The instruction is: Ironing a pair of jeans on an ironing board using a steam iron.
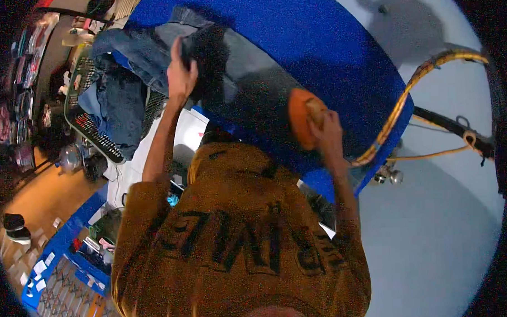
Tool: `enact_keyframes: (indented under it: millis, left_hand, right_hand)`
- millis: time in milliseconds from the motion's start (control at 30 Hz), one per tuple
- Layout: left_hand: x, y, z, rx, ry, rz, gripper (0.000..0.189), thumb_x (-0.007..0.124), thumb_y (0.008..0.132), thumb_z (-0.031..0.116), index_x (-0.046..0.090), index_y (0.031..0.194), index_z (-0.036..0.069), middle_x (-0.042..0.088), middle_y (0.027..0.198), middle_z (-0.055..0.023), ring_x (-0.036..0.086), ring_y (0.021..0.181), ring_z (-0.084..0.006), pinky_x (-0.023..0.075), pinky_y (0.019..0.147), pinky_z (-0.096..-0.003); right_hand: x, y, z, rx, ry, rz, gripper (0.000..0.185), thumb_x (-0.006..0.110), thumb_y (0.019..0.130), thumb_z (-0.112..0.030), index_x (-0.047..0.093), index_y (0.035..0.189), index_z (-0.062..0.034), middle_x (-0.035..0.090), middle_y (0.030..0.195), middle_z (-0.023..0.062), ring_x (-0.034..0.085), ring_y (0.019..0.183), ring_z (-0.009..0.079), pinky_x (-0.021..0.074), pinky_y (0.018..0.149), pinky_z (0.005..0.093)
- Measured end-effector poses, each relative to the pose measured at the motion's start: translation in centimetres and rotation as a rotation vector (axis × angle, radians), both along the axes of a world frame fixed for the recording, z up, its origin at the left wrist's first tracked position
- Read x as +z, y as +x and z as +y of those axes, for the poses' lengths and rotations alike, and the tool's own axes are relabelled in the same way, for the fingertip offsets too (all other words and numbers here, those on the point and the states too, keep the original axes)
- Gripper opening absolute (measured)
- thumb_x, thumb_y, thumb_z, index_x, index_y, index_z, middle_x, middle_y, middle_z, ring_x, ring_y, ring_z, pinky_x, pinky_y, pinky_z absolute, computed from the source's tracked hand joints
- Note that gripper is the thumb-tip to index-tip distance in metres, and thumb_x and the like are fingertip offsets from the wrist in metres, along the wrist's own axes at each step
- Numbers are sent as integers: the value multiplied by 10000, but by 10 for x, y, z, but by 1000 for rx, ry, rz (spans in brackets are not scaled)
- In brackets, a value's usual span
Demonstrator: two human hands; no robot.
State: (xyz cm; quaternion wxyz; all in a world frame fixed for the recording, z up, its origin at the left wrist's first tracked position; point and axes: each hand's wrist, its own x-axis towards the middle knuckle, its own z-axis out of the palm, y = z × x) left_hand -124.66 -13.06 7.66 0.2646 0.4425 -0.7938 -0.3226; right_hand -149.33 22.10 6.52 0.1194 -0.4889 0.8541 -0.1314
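Observation:
A pair of dark grey-blue jeans (pixel 250 62) lies stretched along a blue padded ironing board (pixel 290 23). My right hand (pixel 330 130) grips an orange iron (pixel 300 119) over the right part of the jeans; it looks blurred. Whether the iron's sole touches the cloth is hard to make out. My left hand (pixel 181 81) is at the left part of the jeans, thumb and one finger apart with dark cloth between them. Its other fingers are lost in shadow, so a grip on the cloth cannot be confirmed.
A yellowish wrapped hose (pixel 396 107) arches from the right down to the board near my right forearm. At left, a dark green plastic crate (pixel 91 141) holds more denim garments (pixel 121 100). Shelves with folded items (pixel 28 65) and a dark shoe (pixel 16 229) are farther left.

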Motion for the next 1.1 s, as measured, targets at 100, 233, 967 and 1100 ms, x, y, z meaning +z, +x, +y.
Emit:
enact_keyframes:
  millis: [100, 233, 967, 1100]
  left_hand:
    - [-3, 29, -8, 113, 32, 145, 692, 558, 816, 95, 248, 1433, 146, 585, 990, -251, 613, 872, -370, 471, 779, -436]
    - [-18, 64, -13, 208, 5, 245, 680, 556, 818, 50, 228, 1412, 93, 569, 1044, -252, 605, 938, -299, 453, 829, -371]
    - [-32, 108, 8, 325, 319, 435, 644, 591, 868, 2, 179, 1363, 37, 462, 1216, -239, 501, 1126, -288, 413, 945, -348]
    - [-32, 100, 7, 307, 305, 453, 637, 603, 864, 7, 201, 1358, 22, 464, 1213, -241, 507, 1120, -292, 406, 956, -343]
  right_hand:
    - [3, 52, -73, 42, 76, -74, 409, 651, 827, -300, 549, 1115, -27, 485, 1181, 190, 578, 942, 406, 508, 753, 470]
    - [0, 94, -149, 63, 34, -26, 406, 641, 836, -324, 547, 1102, -32, 516, 1148, 200, 579, 917, 418, 499, 754, 481]
    - [24, 106, -461, 269, -141, -188, 395, 612, 862, -367, 606, 988, 7, 632, 833, 286, 620, 772, 459, 514, 656, 525]
    - [15, 101, -484, 244, -66, -171, 405, 598, 870, -373, 608, 998, 11, 632, 814, 286, 621, 779, 457, 513, 662, 534]
